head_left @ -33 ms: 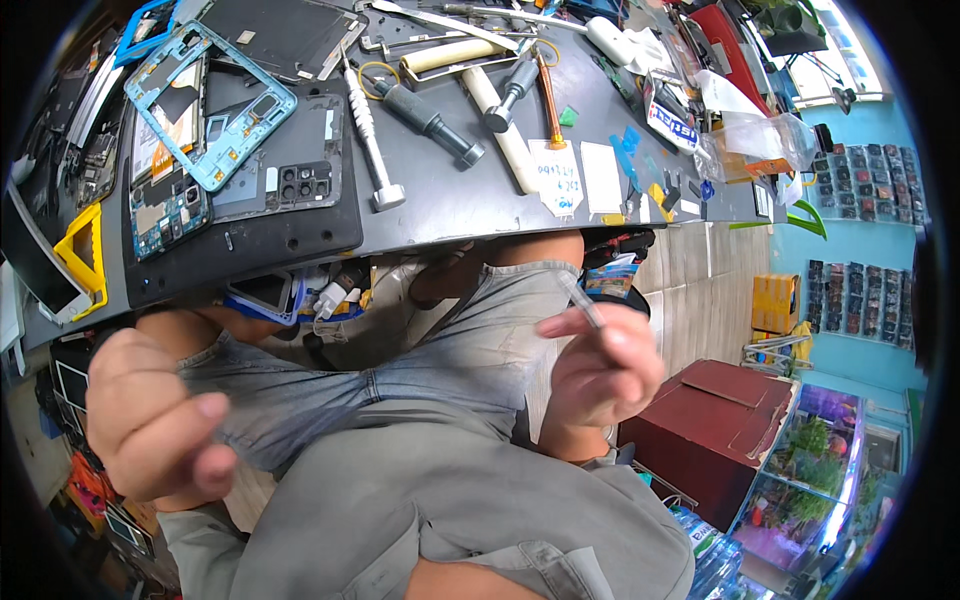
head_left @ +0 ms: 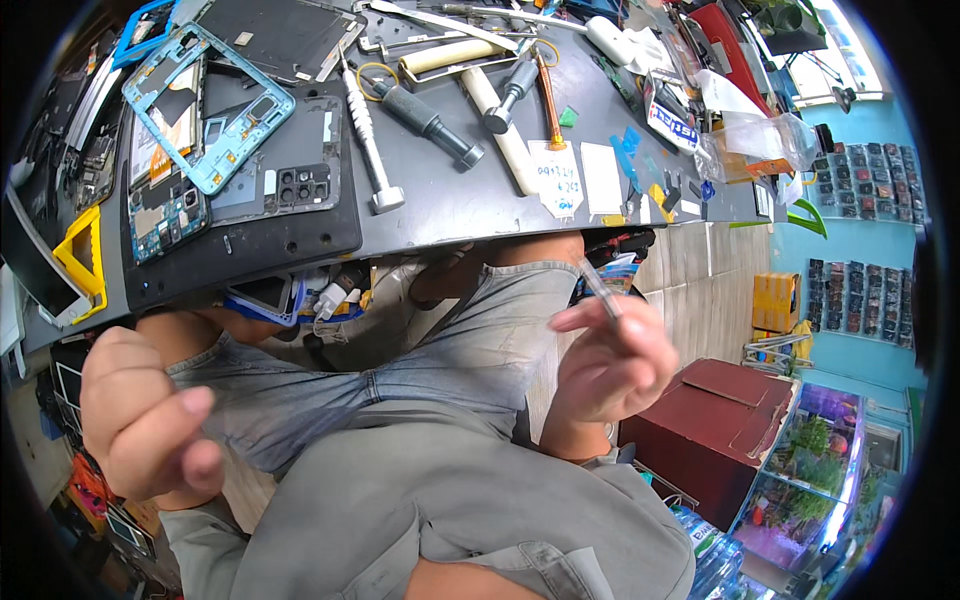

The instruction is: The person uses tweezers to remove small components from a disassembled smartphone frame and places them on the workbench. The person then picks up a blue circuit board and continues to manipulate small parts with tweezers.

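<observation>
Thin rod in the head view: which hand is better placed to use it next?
Probably the right hand: it holds the thin rod, while the left hand is curled, well apart from it.

Left grip (head_left: 143,418) apparently in loose curl, right grip (head_left: 618,362) in fingertip pinch

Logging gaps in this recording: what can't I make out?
Head view, left hand: its curl hides whether it holds anything.
Head view, thin tool: the right hand hides its lower end.
Head view, circuit board: parts too small to identify.
Head view, bottles: lower edge cuts them off.
</observation>
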